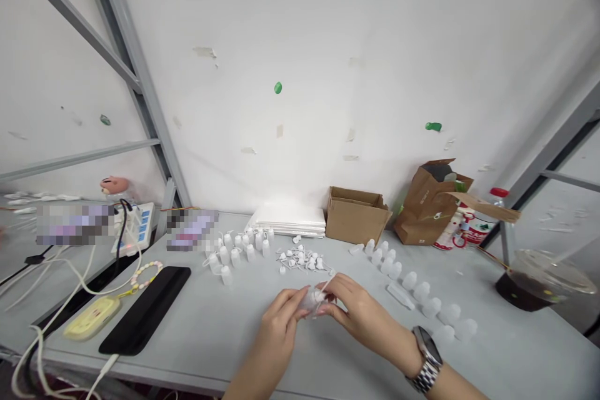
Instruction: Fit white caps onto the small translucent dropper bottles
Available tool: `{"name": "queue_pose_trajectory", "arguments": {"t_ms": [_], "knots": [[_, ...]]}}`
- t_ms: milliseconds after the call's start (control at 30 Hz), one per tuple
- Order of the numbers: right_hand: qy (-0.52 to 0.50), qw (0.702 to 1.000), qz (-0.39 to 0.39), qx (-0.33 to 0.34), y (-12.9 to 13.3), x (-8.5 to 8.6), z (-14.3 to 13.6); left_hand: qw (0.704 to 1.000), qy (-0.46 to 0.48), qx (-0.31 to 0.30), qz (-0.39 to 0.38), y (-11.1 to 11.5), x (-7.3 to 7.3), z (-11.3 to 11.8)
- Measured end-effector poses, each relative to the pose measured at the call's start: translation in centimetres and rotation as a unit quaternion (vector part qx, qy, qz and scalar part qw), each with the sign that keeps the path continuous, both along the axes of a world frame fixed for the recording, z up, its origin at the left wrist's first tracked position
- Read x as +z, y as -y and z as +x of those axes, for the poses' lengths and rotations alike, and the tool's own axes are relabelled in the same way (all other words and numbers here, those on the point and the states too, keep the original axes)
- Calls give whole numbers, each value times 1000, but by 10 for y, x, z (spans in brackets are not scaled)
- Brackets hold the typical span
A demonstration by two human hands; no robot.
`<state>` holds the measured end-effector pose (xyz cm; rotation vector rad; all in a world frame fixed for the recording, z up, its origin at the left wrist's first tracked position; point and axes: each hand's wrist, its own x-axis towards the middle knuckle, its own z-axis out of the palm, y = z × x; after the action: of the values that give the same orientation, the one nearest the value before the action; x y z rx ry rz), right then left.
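A small translucent plastic bottle (308, 304) lies tilted between my hands, low over the grey table (206, 331). My left hand (280, 320) is closed around the bottle's body. At its mouth end, my right hand (350, 301) pinches a white cap (320, 295) with a thin strap; fingers partly hide the join. Just beyond my hands is a loose pile of white caps (300, 258). To the left stand several capped bottles (235, 254). Along the right runs a line of open-topped bottles (410, 280), one of them lying on its side (400, 295).
A cardboard box (354, 219), stacked white sheets (285, 223) and a brown paper bag (422, 212) stand by the wall. At right is a lidded cup of dark drink (529, 287). A black phone (145, 309), yellow case (92, 317) and cables lie left.
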<state>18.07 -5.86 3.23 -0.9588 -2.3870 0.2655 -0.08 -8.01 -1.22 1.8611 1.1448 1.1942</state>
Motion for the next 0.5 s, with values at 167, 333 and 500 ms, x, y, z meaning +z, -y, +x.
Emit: {"name": "queue_pose_trajectory", "arguments": {"t_ms": [167,333,500], "knots": [[34,999,-15,30,-1,6,5,1000,-10,-12,-26,2,8,-1],[61,998,-18,-27,-5,0,1,999,20,-37,-15,3,4,2],[64,997,43,-4,-1,12,1,999,-6,2,-31,-1,9,-1]]}}
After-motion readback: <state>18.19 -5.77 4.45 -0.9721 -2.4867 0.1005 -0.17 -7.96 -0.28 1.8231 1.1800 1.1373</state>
